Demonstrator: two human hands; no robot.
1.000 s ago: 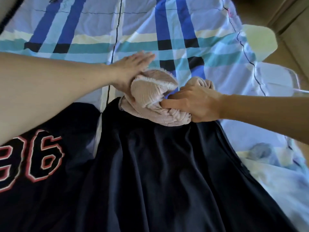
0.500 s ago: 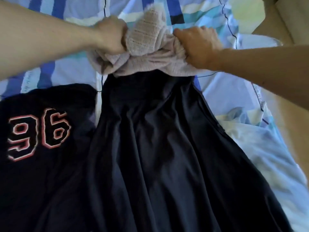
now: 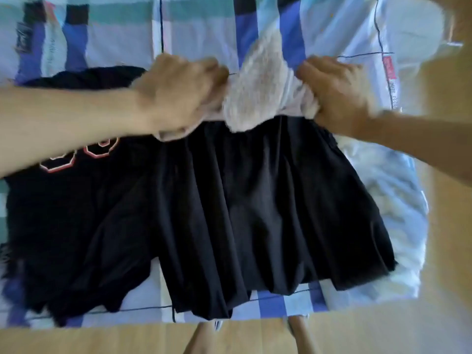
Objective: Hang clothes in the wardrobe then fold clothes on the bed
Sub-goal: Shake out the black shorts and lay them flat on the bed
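A black skirt [image 3: 255, 205] with a pale pink knit top part [image 3: 258, 95] lies spread on the checked bed sheet [image 3: 122, 39]. My left hand [image 3: 181, 95] grips the bunched pink fabric at its left side. At the right side of that pink part, my right hand [image 3: 334, 95] grips it too. Both fists sit at the skirt's waist, with the pink knit bulging between them. A black jersey [image 3: 58, 215] with red-outlined numbers [image 3: 76, 157] lies to the left, partly under my left forearm.
A crumpled pale blue cloth [image 3: 393, 213] lies at the bed's right side. The bed's near edge runs along the bottom, with wooden floor [image 3: 102, 338] below it and at the right. My legs show at the bottom middle.
The view has swung down toward the bed's near edge. Both hands, gripping the pink part, have drawn the skirt toward me, and its hem now shows near the bed's edge.
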